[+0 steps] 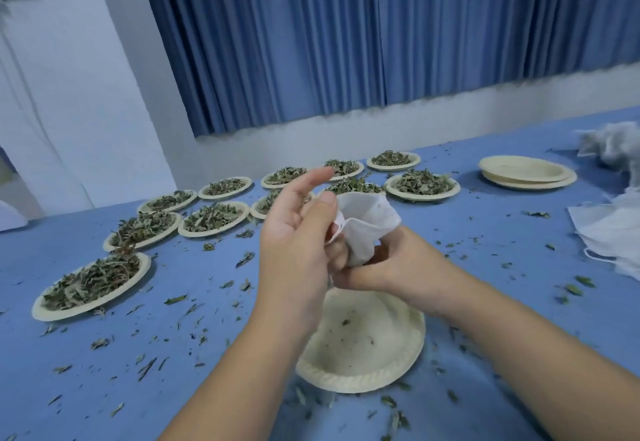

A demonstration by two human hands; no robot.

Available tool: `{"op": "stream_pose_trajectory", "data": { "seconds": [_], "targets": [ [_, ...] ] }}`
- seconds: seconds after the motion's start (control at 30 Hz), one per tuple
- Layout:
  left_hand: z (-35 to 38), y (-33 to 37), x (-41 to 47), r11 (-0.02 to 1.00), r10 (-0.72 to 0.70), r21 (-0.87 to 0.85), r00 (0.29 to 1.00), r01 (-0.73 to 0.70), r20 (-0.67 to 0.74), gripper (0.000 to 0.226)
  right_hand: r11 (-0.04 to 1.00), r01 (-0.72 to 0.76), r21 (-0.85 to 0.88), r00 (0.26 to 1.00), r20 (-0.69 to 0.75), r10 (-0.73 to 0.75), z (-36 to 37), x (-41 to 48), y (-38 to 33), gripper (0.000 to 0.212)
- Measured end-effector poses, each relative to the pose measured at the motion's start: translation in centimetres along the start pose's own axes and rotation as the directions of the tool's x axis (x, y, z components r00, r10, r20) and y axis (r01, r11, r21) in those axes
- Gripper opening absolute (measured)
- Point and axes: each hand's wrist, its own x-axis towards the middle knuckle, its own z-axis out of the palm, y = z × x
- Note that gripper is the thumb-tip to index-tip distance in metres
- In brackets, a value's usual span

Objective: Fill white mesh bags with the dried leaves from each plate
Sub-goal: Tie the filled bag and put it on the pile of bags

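Note:
A white mesh bag (363,222) is held up between both hands above a nearly empty paper plate (367,343), which holds only a few leaf crumbs. My left hand (298,232) pinches the bag's upper left edge with its thumb, the index finger raised. My right hand (391,267) grips the bag's lower part from the right. Several paper plates heaped with dried leaves (93,281) (422,184) stand in rows across the blue table.
A stack of empty paper plates (526,172) sits at the back right. A pile of flat white mesh bags (613,232) lies at the right edge, with bunched filled bags (609,146) behind it. Loose leaf bits are scattered over the blue table (173,354).

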Motion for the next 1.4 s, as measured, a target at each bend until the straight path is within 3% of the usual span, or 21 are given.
{"op": "stream_pose_trajectory", "data": {
  "seconds": [0.17, 0.33, 0.53, 0.67, 0.8, 0.87, 0.93, 0.97, 1.1, 1.17, 1.23, 1.4],
  "targets": [
    [6.8, -1.5, 1.5, 0.999, -0.049, -0.017, 0.992, 0.051, 0.115, 0.020, 0.994, -0.049, -0.100, 0.984, -0.174, 0.031, -6.5, -3.2, -0.9, 0.030],
    [15.5, -5.4, 2.3, 0.990, -0.109, -0.079, 0.985, 0.120, 0.133, 0.014, 0.965, -0.137, -0.225, 0.902, -0.430, 0.028, -15.5, -7.0, -0.9, 0.027],
    [23.5, -12.3, 1.9, 0.971, -0.213, -0.086, 0.971, 0.223, 0.109, 0.017, 0.952, -0.252, -0.174, 0.681, -0.730, 0.047, -25.3, -11.5, 1.0, 0.026],
    [26.4, -17.0, 2.3, 0.964, -0.262, 0.072, 0.959, 0.255, 0.107, 0.019, 0.954, -0.276, -0.117, 0.515, -0.856, 0.044, -32.1, -13.0, 0.8, 0.028],
    [26.6, -21.0, 2.9, 0.918, -0.305, 0.292, 0.948, 0.268, 0.090, 0.015, 0.928, -0.357, -0.107, 0.352, -0.936, 0.027, -38.3, -13.6, 0.4, 0.024],
    [26.3, -22.0, 3.4, 0.898, -0.349, 0.311, 0.935, 0.311, 0.071, 0.016, 0.894, -0.446, -0.051, 0.292, -0.952, 0.091, -40.8, -13.7, 1.2, 0.034],
    [26.0, -22.6, 3.6, 0.890, -0.376, 0.304, 0.925, 0.341, 0.063, 0.017, 0.825, -0.563, -0.040, 0.251, -0.960, 0.125, -42.3, -13.1, 2.4, 0.028],
    [26.0, -22.7, 3.7, 0.888, -0.385, 0.298, 0.921, 0.351, 0.062, 0.018, 0.766, -0.640, -0.060, 0.242, -0.962, 0.127, -42.9, -12.4, 2.9, 0.018],
    [26.0, -23.3, 3.9, 0.883, -0.401, 0.293, 0.913, 0.366, 0.069, 0.021, 0.624, -0.779, -0.054, 0.217, -0.958, 0.189, -44.2, -10.3, 4.1, 0.025],
    [26.0, -23.3, 4.0, 0.885, -0.411, 0.271, 0.909, 0.378, 0.072, 0.021, 0.663, -0.748, -0.037, 0.188, -0.970, 0.158, -45.1, -10.1, 5.2, 0.019],
    [26.0, -23.3, 4.1, 0.883, -0.421, 0.263, 0.904, 0.389, 0.075, 0.021, 0.634, -0.773, -0.030, 0.145, -0.981, 0.129, -45.2, -10.1, 6.3, 0.032],
    [26.1, -22.6, 3.7, 0.881, -0.409, 0.301, 0.908, 0.366, 0.091, 0.021, 0.715, -0.699, -0.029, 0.164, -0.979, 0.120, -43.2, -10.6, 7.7, 0.042]
  ]
}}
